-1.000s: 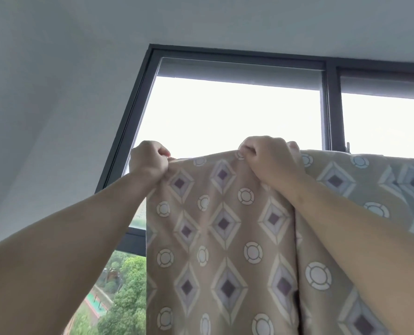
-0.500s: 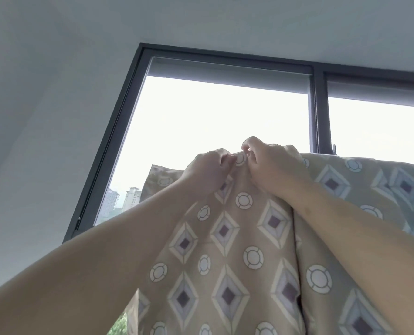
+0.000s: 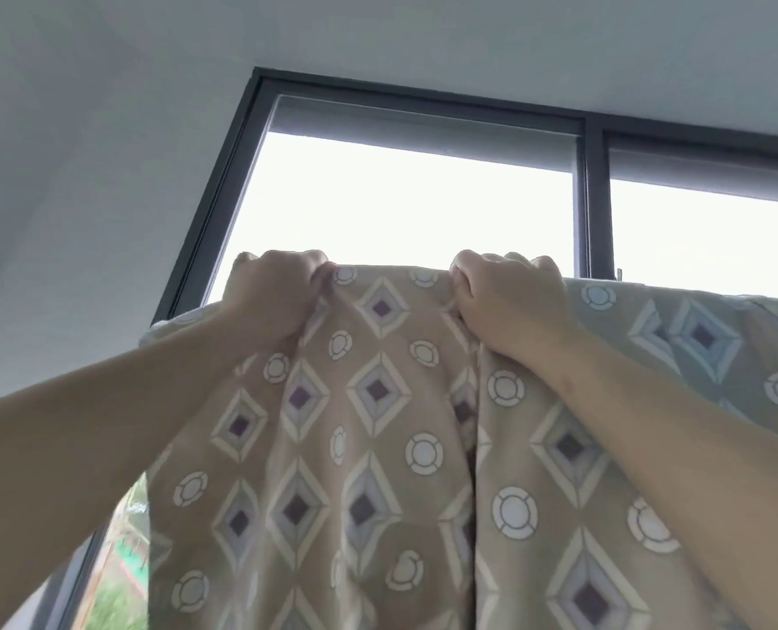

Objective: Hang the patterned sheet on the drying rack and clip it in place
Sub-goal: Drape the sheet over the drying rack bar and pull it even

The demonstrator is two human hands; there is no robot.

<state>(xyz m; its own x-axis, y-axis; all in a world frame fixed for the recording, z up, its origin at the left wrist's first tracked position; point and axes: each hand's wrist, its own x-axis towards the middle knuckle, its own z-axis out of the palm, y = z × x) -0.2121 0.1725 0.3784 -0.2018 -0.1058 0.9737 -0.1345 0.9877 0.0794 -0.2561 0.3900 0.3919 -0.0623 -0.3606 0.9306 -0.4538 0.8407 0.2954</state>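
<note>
Both arms reach overhead before a dark-framed window (image 3: 591,193). The left hand (image 3: 273,291) and right hand (image 3: 510,295), set apart, each curl their fingers into a fist on the top fold of the patterned sheet (image 3: 378,447), which drapes downward; the rack is hidden. It seems the hanging step; next likely smoothing, then clipping.

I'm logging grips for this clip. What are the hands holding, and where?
Both hold the sheet at its top edge: left hand and right hand apart, fingers bunching the fabric.
</note>
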